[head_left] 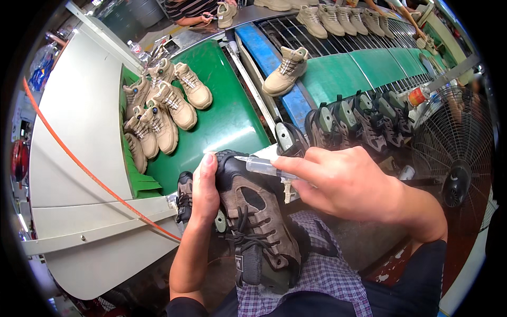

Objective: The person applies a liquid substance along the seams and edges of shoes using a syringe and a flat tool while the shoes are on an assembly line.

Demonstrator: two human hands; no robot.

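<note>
A brown and black lace-up shoe [266, 232] is held in front of me, its black toe pointing away. My left hand [205, 185] grips it by the left side of the toe. In my right hand [346, 185] is a clear syringe [264, 166], closed between the fingers. Its tip touches or nearly touches the edge where the black sole meets the toe; I cannot tell which. Green-grey filling shows in the shoe's opening near my lap. Another dark shoe [184, 198] stands just left of my left hand, partly hidden.
Several beige boots [169, 105] sit on the green belt at left, and one beige boot [285, 71] stands on the blue edge. Dark shoes [364, 119] line the rack at right, beside a black fan [457, 182]. An orange hose [95, 177] crosses at left. A co-worker's hand [207, 18] holds a boot behind.
</note>
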